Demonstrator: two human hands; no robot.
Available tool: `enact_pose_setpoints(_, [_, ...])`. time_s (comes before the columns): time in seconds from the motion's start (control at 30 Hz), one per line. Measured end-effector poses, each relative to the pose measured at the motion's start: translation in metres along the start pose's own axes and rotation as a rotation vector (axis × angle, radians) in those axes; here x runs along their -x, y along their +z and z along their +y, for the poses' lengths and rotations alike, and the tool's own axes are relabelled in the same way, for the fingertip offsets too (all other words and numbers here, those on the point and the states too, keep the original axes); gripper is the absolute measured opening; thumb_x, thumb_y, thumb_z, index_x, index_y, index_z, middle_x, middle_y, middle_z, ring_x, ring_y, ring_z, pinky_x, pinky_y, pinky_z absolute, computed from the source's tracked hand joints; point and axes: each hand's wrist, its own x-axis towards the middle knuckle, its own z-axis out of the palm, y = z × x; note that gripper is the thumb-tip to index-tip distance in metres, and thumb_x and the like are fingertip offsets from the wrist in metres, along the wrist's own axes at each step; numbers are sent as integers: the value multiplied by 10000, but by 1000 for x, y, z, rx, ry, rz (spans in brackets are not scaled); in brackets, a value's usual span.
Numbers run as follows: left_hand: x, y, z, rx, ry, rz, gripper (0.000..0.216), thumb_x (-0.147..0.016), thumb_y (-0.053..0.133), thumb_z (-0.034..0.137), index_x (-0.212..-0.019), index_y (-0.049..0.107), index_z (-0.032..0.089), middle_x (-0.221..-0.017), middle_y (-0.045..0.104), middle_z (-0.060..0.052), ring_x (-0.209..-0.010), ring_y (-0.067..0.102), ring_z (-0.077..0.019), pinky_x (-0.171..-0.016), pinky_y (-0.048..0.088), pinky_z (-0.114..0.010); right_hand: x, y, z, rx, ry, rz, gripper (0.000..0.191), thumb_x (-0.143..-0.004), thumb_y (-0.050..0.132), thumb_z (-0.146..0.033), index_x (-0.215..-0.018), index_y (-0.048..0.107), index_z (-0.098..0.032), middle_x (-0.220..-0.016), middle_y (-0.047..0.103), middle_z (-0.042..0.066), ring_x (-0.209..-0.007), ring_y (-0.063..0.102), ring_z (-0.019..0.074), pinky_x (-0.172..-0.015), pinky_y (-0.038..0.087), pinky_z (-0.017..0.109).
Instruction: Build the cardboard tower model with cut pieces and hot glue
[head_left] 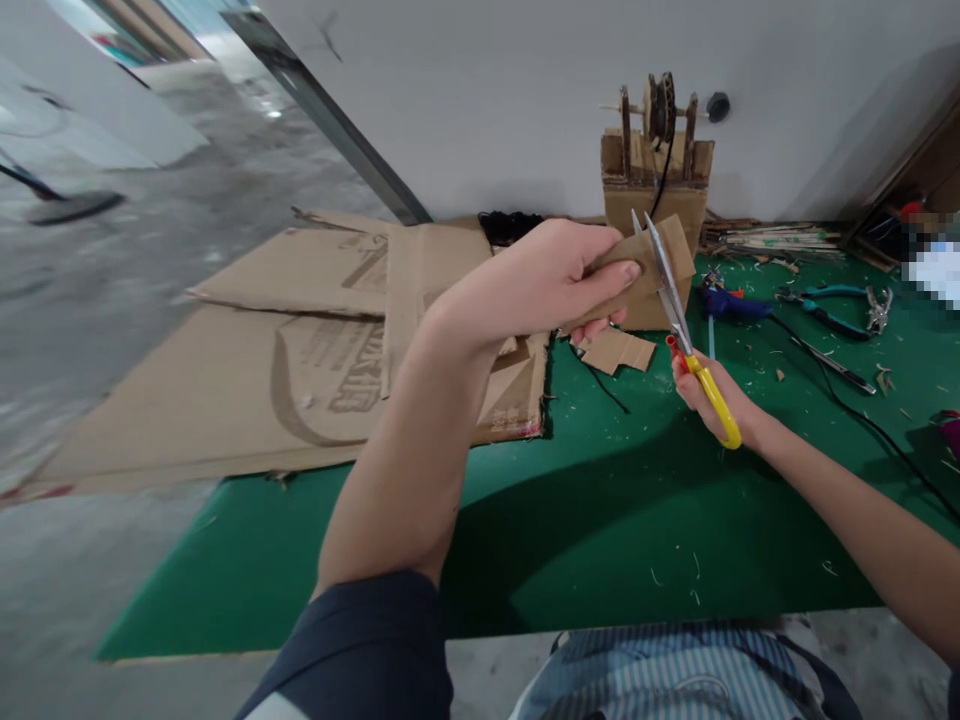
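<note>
My left hand (559, 275) is raised over the green mat (525, 530) and pinches a small piece of brown cardboard (641, 260) between thumb and fingers. My right hand (705, 395) grips yellow-handled scissors (679, 320), whose blades are parted around the right edge of that cardboard piece. A cut-off cardboard scrap (619, 350) lies on the mat just below my left hand.
Large flattened cardboard sheets (300, 350) lie to the left on the floor. A cardboard model with a spool (656, 165) stands by the wall. A blue glue gun (731, 303), teal pliers (844, 305), a black cable (862, 410) and wooden sticks (772, 238) lie at the right.
</note>
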Motion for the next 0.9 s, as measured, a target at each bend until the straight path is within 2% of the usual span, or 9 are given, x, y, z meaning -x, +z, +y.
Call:
enact_pose_setpoints(0.23, [1, 0, -2, 15, -2, 12, 336, -972, 534, 379, -703, 421, 213, -543, 534, 31, -584, 683, -124, -438, 438, -160, -2, 2, -1, 35, -6, 21, 571, -872, 558, -776, -736, 456, -231, -803, 410, 11, -676, 394, 141, -556, 332, 294])
enact_pose_setpoints(0.53, [1, 0, -4, -3, -5, 13, 344, -979, 521, 411, -715, 436, 207, -583, 548, 23, -630, 701, -140, -513, 510, -202, -4, 6, -1, 45, 35, 54, 565, -859, 560, -786, -766, 428, -244, -771, 397, -12, -604, 358, 117, -547, 325, 302])
enact_pose_setpoints(0.73, [3, -4, 3, -64, 10, 9, 333, -990, 513, 377, -706, 459, 213, -544, 566, 29, -484, 591, -90, -465, 449, -201, -3, 8, -1, 77, 38, 75, 568, -863, 552, -790, -775, 407, -248, -793, 409, -5, -618, 391, 121, -568, 347, 321])
enact_pose_setpoints(0.9, [2, 0, 13, -169, 15, -66, 317, -984, 479, 318, -686, 461, 213, -561, 615, 15, -463, 590, -108, -470, 440, -232, 8, 8, 0, -4, 13, 26, 579, -878, 505, -821, -901, 418, -250, -833, 421, -6, -661, 402, 126, -568, 364, 307])
